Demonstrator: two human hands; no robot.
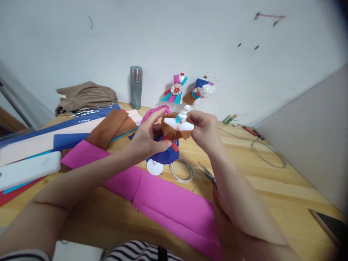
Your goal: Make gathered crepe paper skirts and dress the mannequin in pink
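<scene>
A small white mannequin figure [185, 125] is held tilted over the table, its knobbed neck toward the wall. Around its shoulders runs a band of brown crepe paper [176, 133]. My left hand [148, 139] grips the figure and paper from the left, thumb below and index finger raised along the side. From the right, my right hand [205, 127] pinches the brown paper's edge; its fingertips are partly hidden. Below hang a blue paper skirt [165, 155] and a red strip [174, 145]. Pink ruffled paper [154, 112] shows behind my left hand. A white round base [154, 167] sits under the skirt.
Scissors [208, 172] and a tape roll [181, 170] lie near my right forearm. Magenta paper [174, 203] crosses the front. Coloured sheets [73, 136] and a white phone-like case [31, 170] are left. A bottle [136, 87], dressed figures [176, 88] and a cable [268, 165] are farther back.
</scene>
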